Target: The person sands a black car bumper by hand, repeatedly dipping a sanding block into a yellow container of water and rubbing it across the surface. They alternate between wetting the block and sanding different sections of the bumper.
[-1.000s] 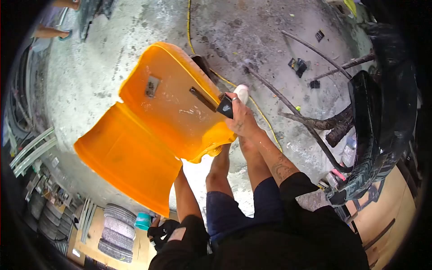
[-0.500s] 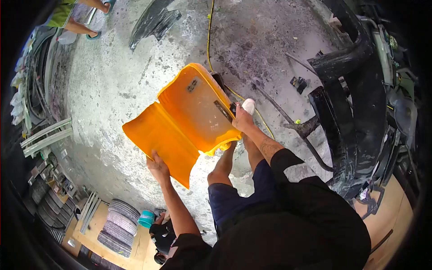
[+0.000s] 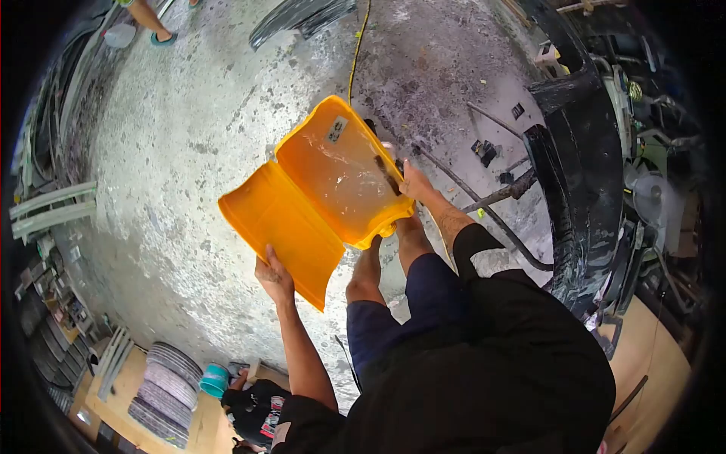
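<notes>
In the head view, you hold the orange shell (image 3: 310, 219) in front of you with both hands, above the floor (image 3: 174, 189) and ahead of your shorts (image 3: 435, 287). The shell has 2 parts that meet along a slanting seam: a smooth panel (image 3: 280, 223) on your left and a hollow part (image 3: 352, 178) on your right, its inside facing up towards you.

Your left hand (image 3: 276, 280) is closed around the panel's near left edge, thumb lying on the upper face, the other fingers partly out of sight. Your right hand (image 3: 417, 185) is curled at the hollow part's right rim, just beside a dark strip (image 3: 389, 174); its grip looks firm, though you cannot see all its fingers. A pale patch (image 3: 337, 129) with dark marks sits near the far end of the hollow.

Beyond the shell, a yellow cord (image 3: 357, 64) runs across the floor, with a black sheet (image 3: 302, 19) to its left. To your right are rods (image 3: 484, 200) and a large black part (image 3: 582, 166). At the upper left a person's leg (image 3: 151, 21) shows near a clear jug (image 3: 119, 35). At the lower left, a person in a black shirt (image 3: 257, 408) is near a teal bucket (image 3: 214, 380).
</notes>
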Tool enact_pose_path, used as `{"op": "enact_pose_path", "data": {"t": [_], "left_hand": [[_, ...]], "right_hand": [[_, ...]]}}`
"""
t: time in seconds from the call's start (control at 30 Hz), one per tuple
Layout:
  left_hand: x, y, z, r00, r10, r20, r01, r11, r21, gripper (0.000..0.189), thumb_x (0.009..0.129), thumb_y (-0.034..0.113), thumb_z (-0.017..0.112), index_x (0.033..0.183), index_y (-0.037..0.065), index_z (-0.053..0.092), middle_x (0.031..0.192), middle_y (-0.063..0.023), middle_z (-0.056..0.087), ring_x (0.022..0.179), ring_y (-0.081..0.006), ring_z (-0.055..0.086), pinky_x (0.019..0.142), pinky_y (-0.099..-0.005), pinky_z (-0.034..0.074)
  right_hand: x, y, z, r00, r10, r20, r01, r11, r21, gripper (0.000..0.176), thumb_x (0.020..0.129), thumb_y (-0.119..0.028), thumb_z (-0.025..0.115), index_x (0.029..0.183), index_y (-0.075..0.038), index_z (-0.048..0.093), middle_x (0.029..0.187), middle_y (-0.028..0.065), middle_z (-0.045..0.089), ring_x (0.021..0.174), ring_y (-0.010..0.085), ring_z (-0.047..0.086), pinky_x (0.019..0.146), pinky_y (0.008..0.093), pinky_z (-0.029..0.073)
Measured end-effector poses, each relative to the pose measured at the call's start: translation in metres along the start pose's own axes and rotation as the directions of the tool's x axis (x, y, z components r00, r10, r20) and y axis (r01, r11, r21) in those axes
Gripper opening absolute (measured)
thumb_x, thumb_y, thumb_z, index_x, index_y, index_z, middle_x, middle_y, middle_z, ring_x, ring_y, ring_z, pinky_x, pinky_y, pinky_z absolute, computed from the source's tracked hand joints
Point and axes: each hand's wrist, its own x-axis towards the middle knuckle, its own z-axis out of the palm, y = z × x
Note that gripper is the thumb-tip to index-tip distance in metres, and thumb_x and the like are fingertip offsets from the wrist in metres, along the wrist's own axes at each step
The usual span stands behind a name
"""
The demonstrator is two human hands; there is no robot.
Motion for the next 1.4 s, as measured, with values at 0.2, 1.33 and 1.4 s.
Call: {"op": "enact_pose_path", "data": {"t": [0.2, 1.33, 1.4], "left_hand": [[-0.018, -0.013, -0.003, 1.0, -0.01, -0.01, 0.01, 1.0, 0.014, 0.035, 0.11, 0.024, 0.053, 0.111, -0.008, 0.067, 0.089, -0.0177, 0.073, 0.076, -0.0244, 0.066, 0.07, -0.0376, 0.052], [0.108, 0.047, -0.041, 0.904, 0.424, 0.052, -0.412, 0.835, 0.364, 0.037, 0.102, 0.019, 0.068, 0.132, -0.002, 0.063, 0.112, -0.0146, 0.069, 0.111, -0.0211, 0.063, 0.097, -0.0368, 0.05], [0.06, 0.094, -0.013, 0.704, 0.71, 0.008, -0.602, 0.591, 0.538, 0.056, 0.097, 0.012, 0.071, 0.149, 0.004, 0.052, 0.137, -0.0231, 0.058, 0.135, -0.0384, 0.051, 0.113, -0.0496, 0.043]], "right_hand": [[-0.012, 0.014, 0.006, 0.998, -0.06, 0.011, 0.06, 0.998, -0.007, 0.082, 0.087, -0.02, 0.064, 0.154, 0.009, 0.028, 0.11, 0.0343, 0.067, 0.105, 0.0484, 0.066, 0.085, 0.0512, 0.053], [-0.096, -0.051, 0.132, 0.969, 0.239, -0.06, -0.179, 0.851, 0.494, 0.089, 0.08, -0.048, 0.088, 0.139, 0.0, 0.042, 0.112, 0.0257, 0.069, 0.106, 0.0352, 0.071, 0.089, 0.0405, 0.057], [-0.09, -0.016, 0.141, 0.985, 0.12, -0.126, -0.032, 0.837, 0.546, 0.087, 0.082, -0.048, 0.086, 0.14, -0.001, 0.042, 0.105, 0.0222, 0.069, 0.097, 0.0309, 0.071, 0.084, 0.0378, 0.057]]}}
